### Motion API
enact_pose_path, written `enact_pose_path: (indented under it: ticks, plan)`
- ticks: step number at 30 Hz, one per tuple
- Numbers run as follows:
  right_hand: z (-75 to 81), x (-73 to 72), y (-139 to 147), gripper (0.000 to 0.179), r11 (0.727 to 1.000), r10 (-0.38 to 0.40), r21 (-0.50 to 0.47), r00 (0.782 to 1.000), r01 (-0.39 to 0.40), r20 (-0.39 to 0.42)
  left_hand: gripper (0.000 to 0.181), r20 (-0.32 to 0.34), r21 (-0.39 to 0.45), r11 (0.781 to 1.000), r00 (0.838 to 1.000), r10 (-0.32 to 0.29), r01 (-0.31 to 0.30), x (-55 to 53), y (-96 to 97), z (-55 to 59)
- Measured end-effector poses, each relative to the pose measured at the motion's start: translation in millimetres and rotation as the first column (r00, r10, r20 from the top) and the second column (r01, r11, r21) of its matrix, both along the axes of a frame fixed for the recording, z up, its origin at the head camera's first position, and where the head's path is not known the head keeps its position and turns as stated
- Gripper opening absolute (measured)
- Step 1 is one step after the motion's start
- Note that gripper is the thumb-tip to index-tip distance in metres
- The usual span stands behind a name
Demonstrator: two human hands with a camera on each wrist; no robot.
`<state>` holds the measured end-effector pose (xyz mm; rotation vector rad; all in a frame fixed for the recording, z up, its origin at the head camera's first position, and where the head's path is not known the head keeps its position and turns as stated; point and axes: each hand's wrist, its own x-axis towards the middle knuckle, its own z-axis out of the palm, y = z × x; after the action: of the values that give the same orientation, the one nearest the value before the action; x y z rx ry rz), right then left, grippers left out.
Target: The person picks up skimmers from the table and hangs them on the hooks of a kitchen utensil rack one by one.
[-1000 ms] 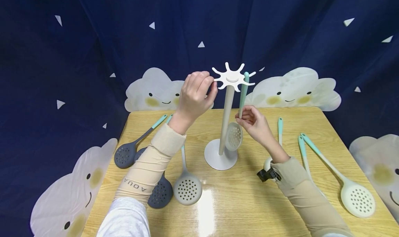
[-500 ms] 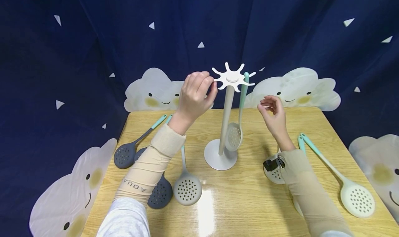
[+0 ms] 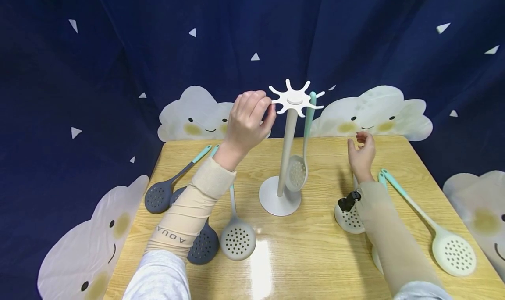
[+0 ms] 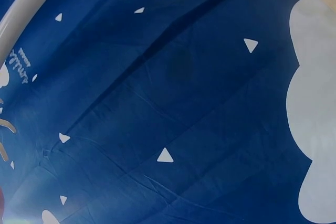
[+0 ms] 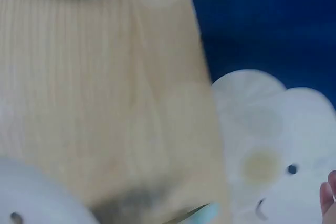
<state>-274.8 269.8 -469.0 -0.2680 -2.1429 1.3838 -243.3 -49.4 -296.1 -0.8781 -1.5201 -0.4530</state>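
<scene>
A white utensil stand (image 3: 294, 97) with hooked arms radiating from its top stands mid-table on a round base. My left hand (image 3: 248, 120) pinches one of its arms on the left side. From a right-hand hook hangs a pale skimmer (image 3: 296, 173) with a mint handle, its head beside the pole. Out to the right, my right hand (image 3: 362, 156) holds nothing, fingers loosely bent, above another pale skimmer (image 3: 349, 221) lying on the table. The right hand and forearm hide much of that skimmer's handle; its mint tip (image 5: 205, 213) shows in the right wrist view.
Dark grey skimmers (image 3: 158, 197) lie at the left, partly under my left forearm, with a pale skimmer (image 3: 238, 241) beside them. Farther right lies a cream skimmer (image 3: 453, 251), next to another mint handle (image 3: 382, 180). A blue curtain (image 3: 252, 28) hangs behind the wooden table (image 3: 304, 256).
My right hand has let go of the hanging skimmer and moved right, then lower, toward the skimmer on the table. The left hand stays on the stand.
</scene>
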Motion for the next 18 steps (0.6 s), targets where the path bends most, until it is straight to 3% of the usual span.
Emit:
enact_pose_path:
  ticks: [4,8,10,14,18]
  plan:
    - [-12.7,1.8,9,0.036,0.999,-0.023,0.033,0.994,0.019,0.111,0.011,0.006,-0.002,1.0,1.0,-0.001,0.001,0.3,0.0,-0.3]
    - [-23.4,4.1,19,0.043,0.998,-0.011,0.062,0.967,-0.005,0.256,0.01,0.01,-0.004,1.0,1.0,0.001,-0.001,0.5,-0.1,0.0]
    - [-27.6,5.0,24,0.046,0.997,0.001,0.075,0.941,-0.028,0.339,0.01,0.012,-0.004,1.0,1.0,0.003,-0.003,0.5,-0.2,0.2]
    - [-35.2,6.5,32,0.053,0.992,0.03,0.091,0.868,-0.087,0.495,0.01,0.014,-0.004,1.0,1.0,0.005,-0.005,0.7,-0.4,0.3]
    - [-43.1,6.8,40,0.058,0.988,0.042,0.098,0.805,-0.123,0.592,0.01,0.015,-0.005,1.0,1.0,0.005,-0.005,1.0,-0.5,0.3]
